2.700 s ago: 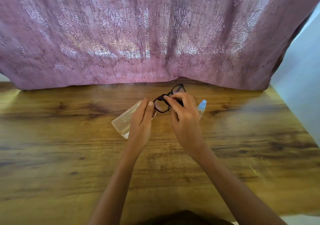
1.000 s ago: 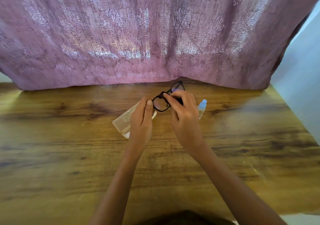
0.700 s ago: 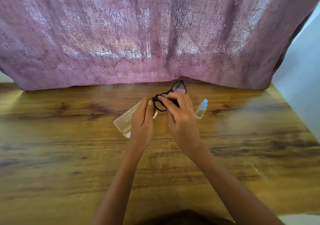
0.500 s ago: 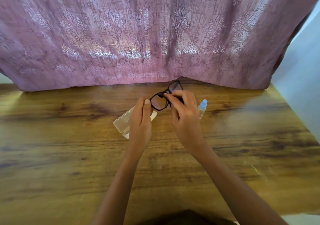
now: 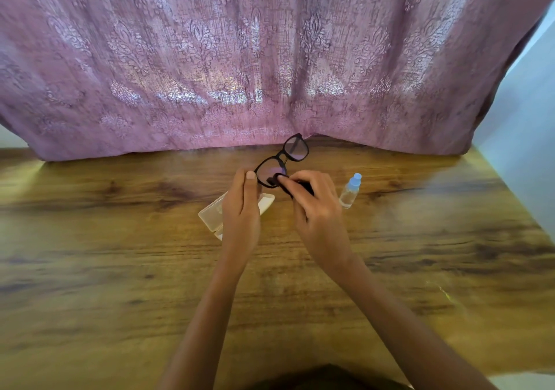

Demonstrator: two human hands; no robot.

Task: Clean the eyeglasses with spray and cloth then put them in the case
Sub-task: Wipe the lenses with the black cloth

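A: status from where you stand?
B: near to far. both forearms are out over the wooden table (image 5: 120, 269). left hand (image 5: 241, 209) pinches the eyeglasses (image 5: 282, 161) at the outer end of the near lens, thumb on top, fingers curled behind. glasses are held up off the table, not in the case
A: right side?
B: right hand (image 5: 318, 218) has its fingers bunched round a dark cloth (image 5: 301, 186) and presses it onto the near lens. half a second back those fingertips sat by the bridge, now they're on the glass. frame has rocked a little too
A: so wiping is under way
B: my read, yes. near lens is being rubbed, far lens probably next, casing not started
A: case?
B: clear case (image 5: 210, 217) lies on the table right under the left hand, partly hidden. can't tell if the lid is open. hasn't moved
A: spray?
B: blue-capped spray bottle (image 5: 350, 191) stands just right of the right hand, untouched, same spot. behind it all the pink patterned curtain (image 5: 270, 59) hangs to the table's far edge
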